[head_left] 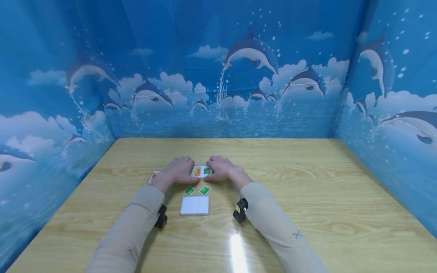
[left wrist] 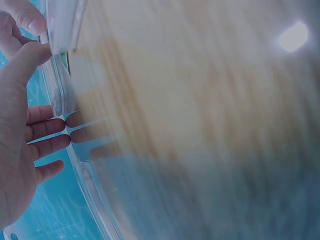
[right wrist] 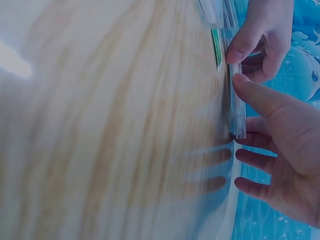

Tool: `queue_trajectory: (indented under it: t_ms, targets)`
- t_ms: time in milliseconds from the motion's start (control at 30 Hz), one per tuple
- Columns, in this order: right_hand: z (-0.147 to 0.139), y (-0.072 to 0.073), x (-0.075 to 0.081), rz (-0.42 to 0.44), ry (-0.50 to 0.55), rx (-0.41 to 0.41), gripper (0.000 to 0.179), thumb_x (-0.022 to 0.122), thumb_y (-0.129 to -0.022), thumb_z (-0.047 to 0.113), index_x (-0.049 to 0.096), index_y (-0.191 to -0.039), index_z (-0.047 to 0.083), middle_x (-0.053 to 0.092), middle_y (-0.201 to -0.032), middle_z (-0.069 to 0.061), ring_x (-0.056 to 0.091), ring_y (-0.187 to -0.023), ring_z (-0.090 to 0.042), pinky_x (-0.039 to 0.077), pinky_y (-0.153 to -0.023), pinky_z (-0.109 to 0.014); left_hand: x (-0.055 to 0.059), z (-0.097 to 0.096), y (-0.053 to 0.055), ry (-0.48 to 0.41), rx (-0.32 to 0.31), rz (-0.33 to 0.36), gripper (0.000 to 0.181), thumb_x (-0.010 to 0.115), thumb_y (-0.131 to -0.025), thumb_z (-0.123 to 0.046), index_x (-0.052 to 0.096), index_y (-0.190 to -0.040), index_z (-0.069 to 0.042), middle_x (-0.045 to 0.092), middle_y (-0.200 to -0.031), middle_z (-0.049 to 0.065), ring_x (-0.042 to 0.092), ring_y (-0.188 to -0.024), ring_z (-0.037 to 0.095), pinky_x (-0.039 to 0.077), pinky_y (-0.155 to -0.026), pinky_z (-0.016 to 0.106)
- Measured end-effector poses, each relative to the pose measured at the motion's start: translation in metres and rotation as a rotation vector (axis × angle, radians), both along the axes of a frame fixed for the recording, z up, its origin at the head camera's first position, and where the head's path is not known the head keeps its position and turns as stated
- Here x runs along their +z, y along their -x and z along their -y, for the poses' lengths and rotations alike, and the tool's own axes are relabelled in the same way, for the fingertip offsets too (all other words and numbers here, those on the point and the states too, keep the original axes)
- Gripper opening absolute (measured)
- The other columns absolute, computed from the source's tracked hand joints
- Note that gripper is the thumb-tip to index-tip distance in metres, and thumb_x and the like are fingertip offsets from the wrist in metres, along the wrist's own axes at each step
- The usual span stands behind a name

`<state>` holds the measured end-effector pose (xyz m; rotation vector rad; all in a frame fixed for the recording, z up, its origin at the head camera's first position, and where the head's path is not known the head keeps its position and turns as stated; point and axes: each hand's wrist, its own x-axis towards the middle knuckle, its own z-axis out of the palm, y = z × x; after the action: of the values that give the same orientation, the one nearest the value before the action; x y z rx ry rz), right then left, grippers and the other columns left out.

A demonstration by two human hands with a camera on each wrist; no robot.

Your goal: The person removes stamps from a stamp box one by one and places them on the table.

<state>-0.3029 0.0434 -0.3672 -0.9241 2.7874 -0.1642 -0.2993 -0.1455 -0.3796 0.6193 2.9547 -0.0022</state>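
Board lies between the hands, at 12 o'clock from white case. Left hand pinches its 9 o'clock end, right hand its 3, thumbs at the 6 o'clock edge. Best: light, even pressure, board level, thumbs clear of right tile at 6, left tile at 7.
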Motion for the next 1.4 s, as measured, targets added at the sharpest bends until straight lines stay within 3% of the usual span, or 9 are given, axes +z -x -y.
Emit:
queue_trajectory:
  t_ms: [200, 533, 1067, 1400]
  targets:
    - [0.003, 0.001, 0.001, -0.005, 0.018, -0.022, 0.064, 0.062, -0.084, 0.048, 0.047, -0.135, 0.011, 0.048, -0.126, -0.006, 0.045, -0.109, -0.018, 0.038, -0.092, -0.036, 0.002, 0.001, 0.001, -0.006, 0.005, -0.006, 0.071, 0.059, -0.076, -0.062, 0.054, -0.116, -0.004, 0.054, -0.107, 0.01, 0.051, -0.094, 0.025, 0.039, -0.09, 0.045]
    - [0.016, 0.001, -0.002, -0.127, -0.048, 0.035, 0.069, 0.064, -0.08, 0.049, 0.048, -0.133, 0.009, 0.046, -0.128, -0.008, 0.04, -0.117, -0.022, 0.033, -0.098, -0.041, 0.004, -0.001, -0.002, -0.004, -0.035, -0.018, 0.071, 0.056, -0.077, -0.062, 0.055, -0.116, -0.003, 0.054, -0.11, 0.013, 0.051, -0.098, 0.028, 0.04, -0.09, 0.047]
    - [0.016, 0.006, -0.004, -0.072, -0.013, 0.039, 0.064, 0.065, -0.079, 0.049, 0.053, -0.128, 0.01, 0.049, -0.125, -0.008, 0.044, -0.113, -0.022, 0.034, -0.099, -0.042, 0.0, -0.002, -0.001, 0.007, -0.016, -0.018, 0.072, 0.056, -0.077, -0.062, 0.053, -0.119, -0.005, 0.053, -0.118, 0.013, 0.05, -0.105, 0.028, 0.037, -0.094, 0.047]
    - [0.019, 0.008, -0.005, -0.072, -0.01, 0.051, 0.06, 0.066, -0.079, 0.048, 0.054, -0.126, 0.012, 0.052, -0.119, -0.005, 0.047, -0.105, -0.018, 0.036, -0.095, -0.04, 0.004, 0.0, -0.004, 0.004, -0.011, -0.013, 0.067, 0.057, -0.077, -0.061, 0.055, -0.114, -0.006, 0.054, -0.109, 0.01, 0.05, -0.097, 0.026, 0.039, -0.09, 0.046]
